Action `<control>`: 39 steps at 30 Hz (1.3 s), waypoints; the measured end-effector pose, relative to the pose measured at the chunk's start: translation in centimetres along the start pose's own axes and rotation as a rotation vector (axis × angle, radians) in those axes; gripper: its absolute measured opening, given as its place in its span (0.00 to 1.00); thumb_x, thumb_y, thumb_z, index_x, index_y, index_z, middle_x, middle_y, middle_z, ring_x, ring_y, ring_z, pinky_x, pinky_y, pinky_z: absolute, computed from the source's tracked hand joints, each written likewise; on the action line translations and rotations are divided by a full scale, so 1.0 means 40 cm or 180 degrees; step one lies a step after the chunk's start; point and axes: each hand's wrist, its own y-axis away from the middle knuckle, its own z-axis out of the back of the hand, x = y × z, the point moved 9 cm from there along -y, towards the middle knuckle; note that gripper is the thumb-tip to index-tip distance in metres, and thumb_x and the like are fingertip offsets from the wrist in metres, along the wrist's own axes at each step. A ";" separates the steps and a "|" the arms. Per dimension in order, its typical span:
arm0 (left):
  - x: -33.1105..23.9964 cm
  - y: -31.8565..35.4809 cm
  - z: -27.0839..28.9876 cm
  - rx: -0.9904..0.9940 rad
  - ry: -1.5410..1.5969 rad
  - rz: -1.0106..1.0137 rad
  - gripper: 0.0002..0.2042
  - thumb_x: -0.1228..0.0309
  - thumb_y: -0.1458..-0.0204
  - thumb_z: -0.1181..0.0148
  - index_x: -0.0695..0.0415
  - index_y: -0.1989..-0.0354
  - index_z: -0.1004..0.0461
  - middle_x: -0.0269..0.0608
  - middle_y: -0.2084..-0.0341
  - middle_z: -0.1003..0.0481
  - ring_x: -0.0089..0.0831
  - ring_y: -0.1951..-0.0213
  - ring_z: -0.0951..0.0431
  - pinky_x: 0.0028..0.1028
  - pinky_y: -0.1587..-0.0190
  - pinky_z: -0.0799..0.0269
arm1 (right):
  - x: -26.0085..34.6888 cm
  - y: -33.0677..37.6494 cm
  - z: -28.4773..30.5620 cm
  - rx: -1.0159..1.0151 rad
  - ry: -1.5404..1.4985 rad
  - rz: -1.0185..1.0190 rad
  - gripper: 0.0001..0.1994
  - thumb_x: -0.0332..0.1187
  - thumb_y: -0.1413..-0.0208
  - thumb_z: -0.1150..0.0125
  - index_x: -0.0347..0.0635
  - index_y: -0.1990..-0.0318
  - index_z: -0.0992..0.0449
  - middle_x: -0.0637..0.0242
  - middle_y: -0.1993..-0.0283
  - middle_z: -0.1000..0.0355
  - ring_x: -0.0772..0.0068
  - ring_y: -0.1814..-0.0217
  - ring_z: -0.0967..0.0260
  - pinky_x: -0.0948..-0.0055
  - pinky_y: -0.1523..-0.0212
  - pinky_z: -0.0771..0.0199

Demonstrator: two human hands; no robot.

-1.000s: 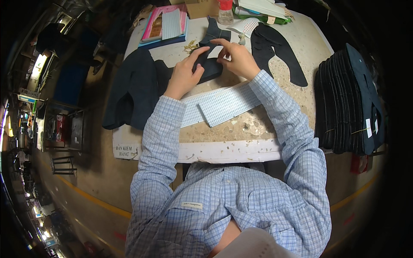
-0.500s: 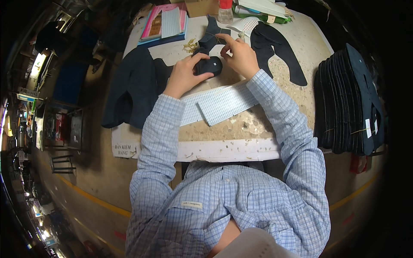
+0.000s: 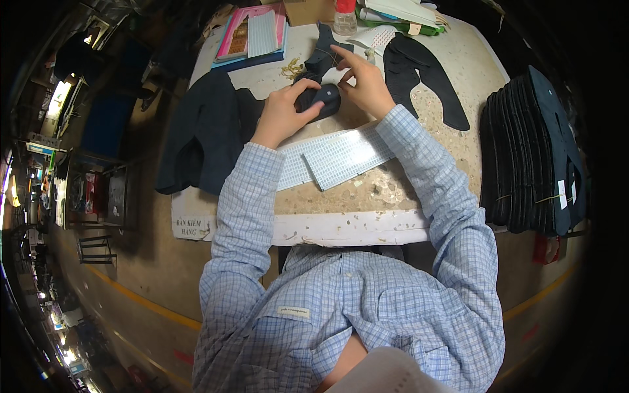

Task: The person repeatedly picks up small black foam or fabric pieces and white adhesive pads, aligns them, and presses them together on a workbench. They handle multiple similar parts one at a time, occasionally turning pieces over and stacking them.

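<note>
Apparently you are at a steadying step with the dark navy, round-ended stack of flat pieces, which lies just beyond the two overlapping pale gridded sheets on the speckled white-edged table. Your left hand grasps it between thumb and fingers. Your right hand is beside it, index finger stretched toward the thin tan band around the narrow dark upper piece; you may be pinching or touching that band, but I cannot tell. The next move seems to call for a firm left hold and light right fingertips. The stack looks matte and layered, with a small white mark near its rounded end; whether it joins the upper piece is hidden.
</note>
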 end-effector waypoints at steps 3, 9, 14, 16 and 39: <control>-0.004 -0.003 0.013 -0.0296 0.0161 -0.0126 0.13 0.69 0.50 0.40 0.47 0.54 0.25 0.50 0.70 0.22 0.47 0.67 0.20 0.37 0.62 0.24 | 0.002 0.002 -0.012 0.0360 -0.0476 -0.0131 0.43 0.13 0.59 0.38 0.57 0.32 0.41 0.58 0.50 0.36 0.68 0.64 0.24 0.71 0.61 0.22; -0.019 0.003 -0.003 -0.0289 -0.0312 -0.0372 0.17 0.64 0.57 0.30 0.49 0.57 0.25 0.50 0.65 0.21 0.46 0.62 0.19 0.36 0.58 0.24 | 0.065 0.019 -0.058 0.0447 0.0524 0.0295 0.46 0.12 0.59 0.43 0.62 0.31 0.46 0.51 0.46 0.38 0.52 0.60 0.24 0.65 0.61 0.19; -0.011 0.003 -0.001 -0.0176 -0.0231 -0.0296 0.18 0.63 0.56 0.30 0.48 0.56 0.25 0.50 0.65 0.21 0.47 0.63 0.20 0.36 0.59 0.24 | 0.053 0.009 -0.032 0.0014 0.0626 0.0298 0.42 0.14 0.59 0.42 0.58 0.33 0.42 0.51 0.47 0.37 0.52 0.61 0.24 0.64 0.62 0.19; 0.003 0.000 -0.006 -0.0092 -0.0100 -0.0094 0.16 0.65 0.53 0.33 0.48 0.55 0.25 0.51 0.64 0.21 0.48 0.63 0.20 0.36 0.58 0.24 | 0.029 0.005 -0.011 -0.0104 0.0419 0.0099 0.40 0.14 0.59 0.40 0.55 0.35 0.39 0.51 0.48 0.36 0.53 0.62 0.24 0.65 0.61 0.19; -0.022 0.000 -0.003 -0.0241 -0.0292 -0.0406 0.17 0.66 0.54 0.33 0.47 0.55 0.27 0.49 0.66 0.21 0.48 0.64 0.20 0.36 0.59 0.24 | 0.036 0.011 -0.088 0.0505 0.0333 0.0193 0.54 0.10 0.63 0.40 0.69 0.29 0.53 0.42 0.33 0.50 0.40 0.49 0.28 0.61 0.54 0.20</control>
